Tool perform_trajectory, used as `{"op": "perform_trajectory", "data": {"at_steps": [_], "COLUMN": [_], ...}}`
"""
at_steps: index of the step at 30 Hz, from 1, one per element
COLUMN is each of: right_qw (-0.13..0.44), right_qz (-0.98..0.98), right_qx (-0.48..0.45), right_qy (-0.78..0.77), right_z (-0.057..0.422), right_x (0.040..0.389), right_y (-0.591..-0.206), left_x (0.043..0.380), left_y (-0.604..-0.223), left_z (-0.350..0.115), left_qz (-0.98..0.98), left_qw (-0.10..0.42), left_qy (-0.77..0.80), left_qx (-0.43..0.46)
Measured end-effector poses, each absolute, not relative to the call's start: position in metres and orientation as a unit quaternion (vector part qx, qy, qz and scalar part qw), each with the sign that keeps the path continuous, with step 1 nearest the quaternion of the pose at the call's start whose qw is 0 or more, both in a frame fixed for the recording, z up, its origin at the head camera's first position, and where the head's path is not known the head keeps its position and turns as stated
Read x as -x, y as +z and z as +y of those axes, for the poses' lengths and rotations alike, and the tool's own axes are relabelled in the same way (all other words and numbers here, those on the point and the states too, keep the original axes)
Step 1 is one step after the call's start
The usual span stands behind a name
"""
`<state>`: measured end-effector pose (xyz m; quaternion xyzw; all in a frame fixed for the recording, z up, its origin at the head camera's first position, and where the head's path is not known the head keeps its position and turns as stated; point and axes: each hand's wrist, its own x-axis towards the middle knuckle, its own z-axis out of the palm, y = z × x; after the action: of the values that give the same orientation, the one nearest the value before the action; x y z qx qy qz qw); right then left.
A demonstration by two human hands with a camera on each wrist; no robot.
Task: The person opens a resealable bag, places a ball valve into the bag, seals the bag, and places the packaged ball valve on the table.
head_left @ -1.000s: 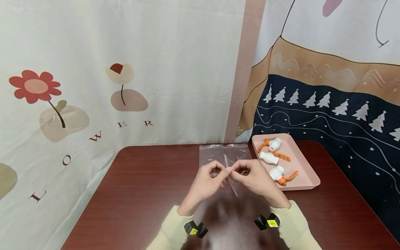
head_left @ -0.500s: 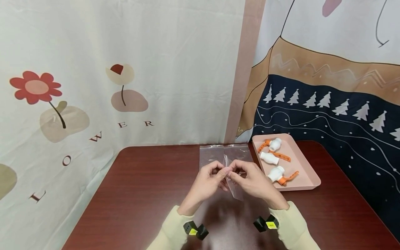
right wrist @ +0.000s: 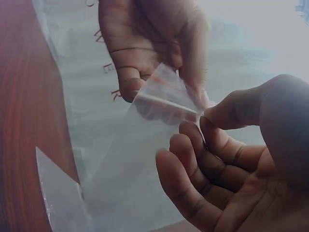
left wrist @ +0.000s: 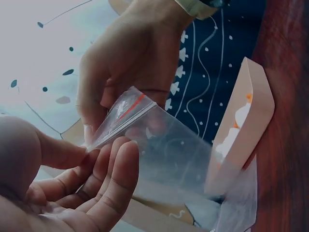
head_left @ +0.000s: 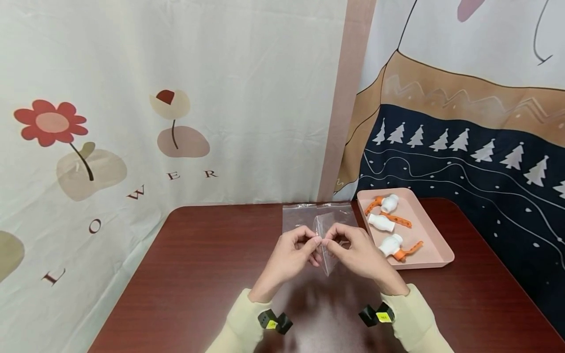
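Observation:
Between both hands, raised over the table, is a clear zip-lock bag (left wrist: 169, 154) with a red line along its zip end. My left hand (head_left: 291, 257) pinches the bag's mouth edge between thumb and index finger, its other fingers curled loosely below. Right beside it, my right hand (head_left: 357, 252) pinches the same edge, fingertips almost meeting the left ones. In the right wrist view the zip strip (right wrist: 169, 103) runs into the pinching fingertips, and the bag's body hangs down from it.
Two more clear zip-lock bags (head_left: 293, 215) lie flat at the table's back edge. To the right, a pink tray (head_left: 430, 240) holds white bulb-shaped pieces (head_left: 381, 223) with orange straps (head_left: 399, 220). A printed curtain (head_left: 247, 98) hangs behind the dark red table (head_left: 198, 274).
The held bag has turned between the fingers, so that more of its face shows. Both hands stay at nearly the same place, still pinching its edge.

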<state>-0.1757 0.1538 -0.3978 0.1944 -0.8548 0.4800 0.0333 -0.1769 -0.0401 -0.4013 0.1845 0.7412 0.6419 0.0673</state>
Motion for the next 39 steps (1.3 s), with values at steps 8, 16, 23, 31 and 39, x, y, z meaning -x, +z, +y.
{"op": "perform_trajectory", "data": {"at_steps": [8,16,23,31,39], "right_qw": [0.119,0.164,0.173,0.182,0.185], "right_qz": [-0.856,-0.862,-0.865,-0.867,-0.871], "right_qx": [-0.23,-0.254,-0.265,-0.276,-0.247], "right_qy": [0.448,0.407,0.39,0.372,0.381], "right_z": [0.149,0.144,0.143,0.143,0.151], "right_x": [0.175,0.177,0.176,0.177,0.178], "right_y": [-0.404,-0.408,-0.408,-0.41,-0.407], "left_x": [0.174,0.171,0.17,0.171,0.173], "left_y": [-0.403,-0.404,-0.405,-0.406,-0.402], "left_z": [-0.037,-0.035,-0.036,-0.036,-0.042], "left_qz": [0.798,0.84,0.853,0.852,0.865], "left_qw": [0.029,0.004,0.019,0.04,0.009], "left_qy": [0.567,0.501,0.477,0.473,0.461], "left_qx": [-0.203,-0.209,-0.212,-0.22,-0.199]}}
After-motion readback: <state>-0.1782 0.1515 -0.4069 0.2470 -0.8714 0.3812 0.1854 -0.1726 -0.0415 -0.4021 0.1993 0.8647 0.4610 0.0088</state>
